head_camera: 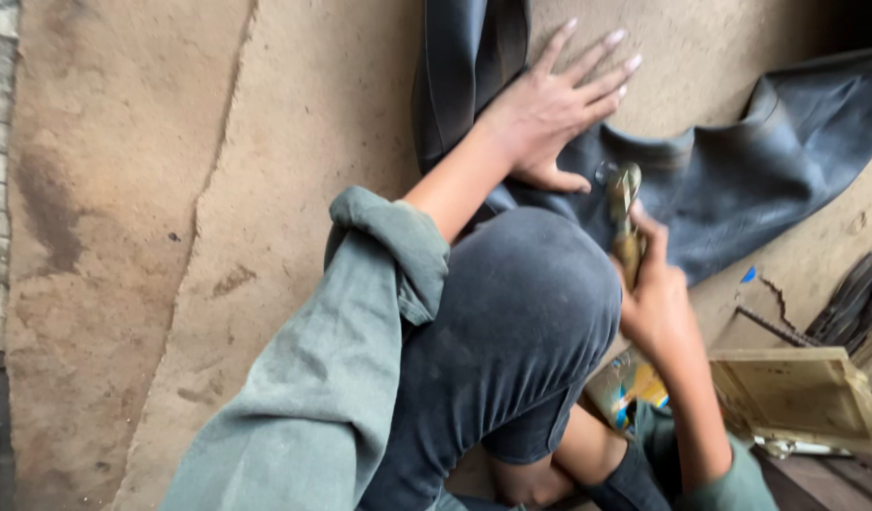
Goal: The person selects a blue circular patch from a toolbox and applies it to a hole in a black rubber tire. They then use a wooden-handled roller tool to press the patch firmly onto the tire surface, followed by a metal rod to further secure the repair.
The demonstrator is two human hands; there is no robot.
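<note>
A dark rubber inner tube [739,180] lies flat on the earthen floor at the upper right. My left hand [554,109] presses down on it, palm flat and fingers spread. My right hand [656,298] grips a brass-coloured metal tool [624,213] whose round head touches the tube just beside my left thumb. My knee in dark trousers [521,312] is raised between my two arms and hides part of the tube.
A yellowish wooden box [796,393] sits at the lower right, with dark metal strips [853,298] behind it. A colourful small packet [630,383] lies by my right forearm. A cracked dirt floor [171,237] fills the left side.
</note>
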